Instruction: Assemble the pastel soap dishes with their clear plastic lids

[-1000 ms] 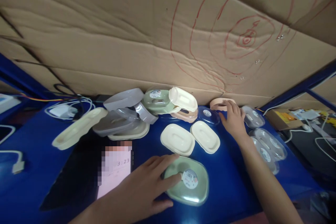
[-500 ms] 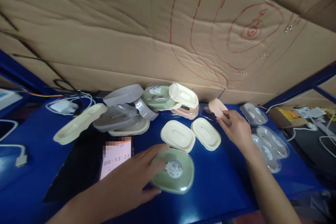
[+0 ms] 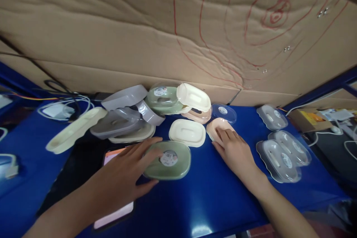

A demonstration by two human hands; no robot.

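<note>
My left hand spans the left end of a green soap dish under a clear, labelled lid. One finger lies over the lid, the thumb at the near edge. My right hand holds a peach oval tray, fingers down inside it and thumb at its near rim. Between the hands lies a cream tray. Behind them is a pile with another green soap dish, a tilted cream tray and a peach piece. A clear lid lies behind the peach tray.
Grey trays and a long cream piece are heaped at left, beside white cables. A phone lies under my left forearm. Several clear-lidded soap dishes stand at right. A cardboard wall closes the back.
My right hand has lowered the peach tray onto the spot of the second cream tray, which no longer shows. My left hand and the green soap dish have shifted left and away from me.
</note>
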